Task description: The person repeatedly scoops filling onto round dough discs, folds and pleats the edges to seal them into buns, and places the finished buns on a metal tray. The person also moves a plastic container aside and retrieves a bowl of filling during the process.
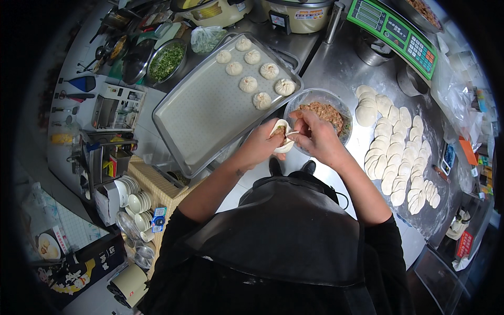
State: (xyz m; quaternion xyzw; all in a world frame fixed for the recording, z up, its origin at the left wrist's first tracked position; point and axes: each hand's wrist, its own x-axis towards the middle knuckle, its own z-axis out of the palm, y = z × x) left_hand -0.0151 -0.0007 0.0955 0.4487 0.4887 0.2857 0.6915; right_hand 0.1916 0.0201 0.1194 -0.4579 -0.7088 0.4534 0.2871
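Observation:
A round dough wrapper [284, 147] with meat and green filling rests in my left hand [258, 143], whose thumb presses on the filling. My right hand [317, 136] pinches the wrapper's right edge between thumb and fingers. Just beyond the right hand is a clear bowl [346, 103] of minced meat filling [323, 114], partly hidden by that hand. To the left lies a large metal tray [197, 130] with a perforated liner. Several pleated buns [248, 84] sit at its far right end.
Overlapping dough wrappers [397, 153] cover the floured steel worktop at right. A green scale [393, 35] stands behind them. Beyond the tray are a bowl of chopped greens [167, 61] and large cookers [301, 17]. Stacked bowls [139, 202] stand at lower left.

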